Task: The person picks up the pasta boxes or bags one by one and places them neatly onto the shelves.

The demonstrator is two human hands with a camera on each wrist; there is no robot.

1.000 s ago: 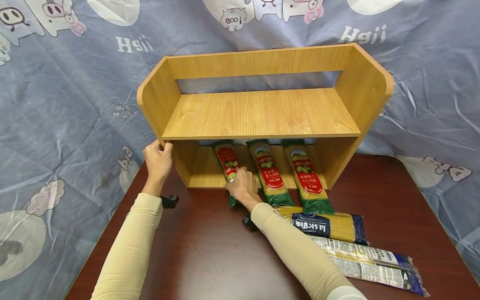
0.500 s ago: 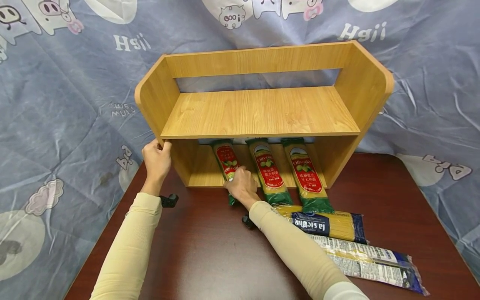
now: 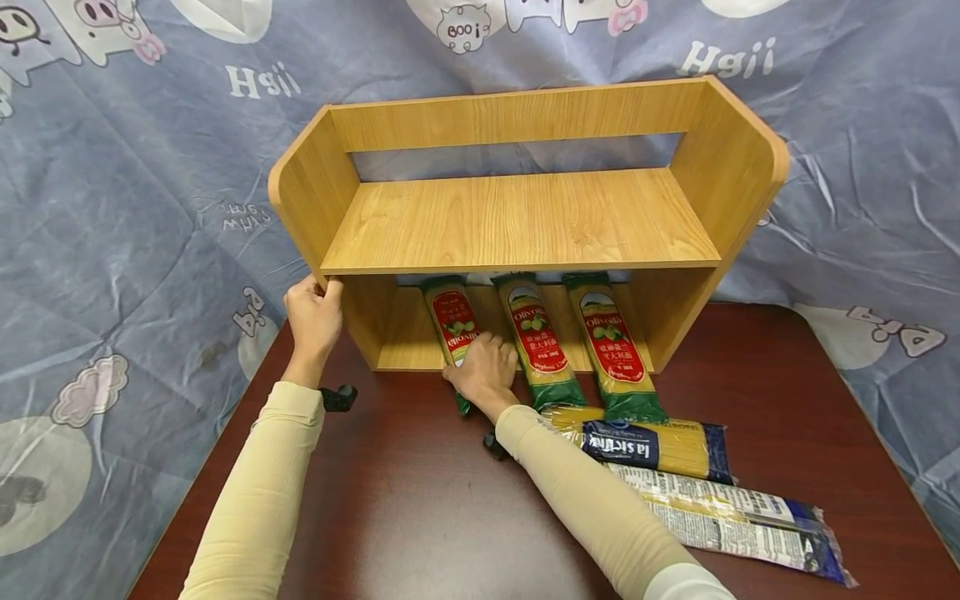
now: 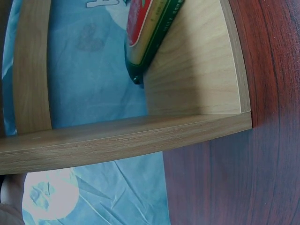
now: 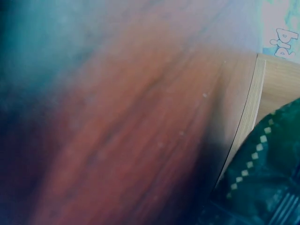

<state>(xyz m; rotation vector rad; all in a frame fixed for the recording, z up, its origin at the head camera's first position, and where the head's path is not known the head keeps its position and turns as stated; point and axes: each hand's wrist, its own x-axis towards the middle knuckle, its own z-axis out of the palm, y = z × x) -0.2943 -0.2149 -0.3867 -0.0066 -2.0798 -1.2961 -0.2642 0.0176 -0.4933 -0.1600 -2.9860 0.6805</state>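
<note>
My left hand [image 3: 313, 321] grips the left side panel of a wooden shelf [image 3: 517, 221], just under its middle board. In the left wrist view, part of that hand shows at the lower left edge, beside the panel [image 4: 117, 140]. My right hand [image 3: 483, 367] holds the leftmost spaghetti pack [image 3: 453, 317] around its front part, with the thumb on its left side. The pack has a red label and green ends, and its front end juts past the shelf's bottom board. In the right wrist view, the green end [image 5: 262, 173] shows, but the fingers do not.
Two similar spaghetti packs lie alongside, a middle one [image 3: 536, 337] and a right one [image 3: 613, 346], their front ends over the table. A blue-labelled pasta pack [image 3: 682, 450] and a white-printed pack [image 3: 738, 517] lie on the dark table [image 3: 405, 508]. Patterned cloth [image 3: 150, 208] hangs behind.
My right hand has shifted very slightly left with the front of the spaghetti pack. The left hand keeps its place on the panel. The head view has tilted a little.
</note>
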